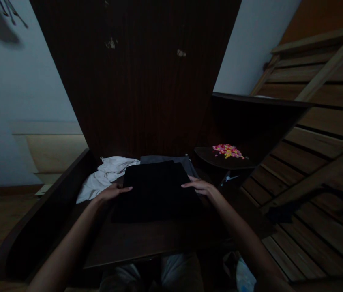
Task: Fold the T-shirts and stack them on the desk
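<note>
Left grip (113,192), right grip (201,185): pinching flat black folded cloth (156,194)
Cloth step: straightening, probably
Cloth next: even hold, imo

Left hand (112,192) and right hand (201,186), bare. Two forearms (76,243), bare, slender. One pair of trousers (180,272), pale greyish, dimly lit.

Black cloth (156,190) — white cloth (107,172)

Fabric (156,194) on desk (138,245), cloth (110,172) to its left — scattered bits (228,151) on shelf (235,164), right
</note>
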Demonstrator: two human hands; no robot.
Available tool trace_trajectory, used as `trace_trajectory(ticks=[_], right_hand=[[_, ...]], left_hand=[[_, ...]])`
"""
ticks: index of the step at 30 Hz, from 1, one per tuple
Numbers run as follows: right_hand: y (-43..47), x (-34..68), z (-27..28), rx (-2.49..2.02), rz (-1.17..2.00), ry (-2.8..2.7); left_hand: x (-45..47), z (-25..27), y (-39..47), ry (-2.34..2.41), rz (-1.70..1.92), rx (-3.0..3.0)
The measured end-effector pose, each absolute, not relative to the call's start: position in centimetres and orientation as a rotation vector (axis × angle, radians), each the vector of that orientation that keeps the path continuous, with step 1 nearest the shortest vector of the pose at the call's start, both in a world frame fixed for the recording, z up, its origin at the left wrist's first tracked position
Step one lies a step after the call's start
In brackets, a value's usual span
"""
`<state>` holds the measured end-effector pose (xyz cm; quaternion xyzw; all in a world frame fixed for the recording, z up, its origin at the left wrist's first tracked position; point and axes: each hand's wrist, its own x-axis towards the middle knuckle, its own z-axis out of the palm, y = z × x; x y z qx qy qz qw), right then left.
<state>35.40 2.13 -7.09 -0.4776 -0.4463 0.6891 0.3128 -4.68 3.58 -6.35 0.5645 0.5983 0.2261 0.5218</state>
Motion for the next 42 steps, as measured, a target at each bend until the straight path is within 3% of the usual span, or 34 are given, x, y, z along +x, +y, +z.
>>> trace_trajectory(ticks=[3,10,20,28,35,42], right_hand=[[1.4,35.6,-7.1,-1.286,1.842,-1.179],[1.8,35.3,-6.8,-1.277,1.762,-1.158],[5.6,33.6,-3.3,-1.07,1.622,-1.186],[7.1,32.9,-7.7,-1.226,1.568,-1.23],[4.2,35.6,-6.8,-1.175,1.677,-1.381],[2.7,36.9,-8.5,-1.303,1.389,-1.475]], left_hand=[[-4.6,-6.6,2.3,1.212,0.633,1.193],[-5.2,-7.3,1.4,1.213,0.815,1.17],[-6.7,-2.9,2.7,1.341,1.069,1.383],[-6.4,-8.9,2.3,1.41,1.1,1.054],[-7.9,-10.7,1.5,1.326,1.119,1.168],[-8.2,-11.4,1.2,1.43,1.164,1.275]])
